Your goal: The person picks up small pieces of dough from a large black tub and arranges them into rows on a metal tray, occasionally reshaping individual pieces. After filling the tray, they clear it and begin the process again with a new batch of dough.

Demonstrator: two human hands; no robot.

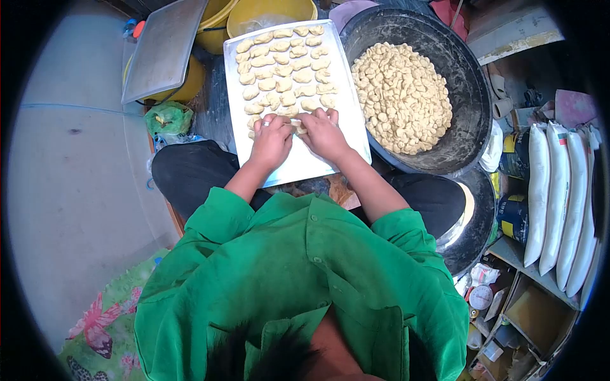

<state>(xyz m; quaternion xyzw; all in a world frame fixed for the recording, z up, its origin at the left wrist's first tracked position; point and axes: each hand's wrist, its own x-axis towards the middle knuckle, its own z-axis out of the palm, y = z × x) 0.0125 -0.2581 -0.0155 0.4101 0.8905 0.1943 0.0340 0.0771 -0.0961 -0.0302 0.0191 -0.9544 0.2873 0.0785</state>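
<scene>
A white tray (305, 166) rests across my lap, with rows of small tan dough pieces (284, 85) on its far part. Over the nearest row, my left hand (272, 141) has its fingers curled down onto a dough piece. Close beside it on the right, my right hand (325, 134) also bends its fingers onto dough. Between the two hands a pale dough piece (297, 127) shows, and the fingers partly cover it. Right of the tray, a large black tub (452, 63) holds a heap of similar dough pieces (401, 98).
Yellow buckets (273, 14) stand behind the tray, one at the left with a flat board (164, 51) on it. A green plastic bag (168, 118) lies left. At the right are a second black basin (470, 235), white sacks (553, 197) and a cluttered shelf (540, 314).
</scene>
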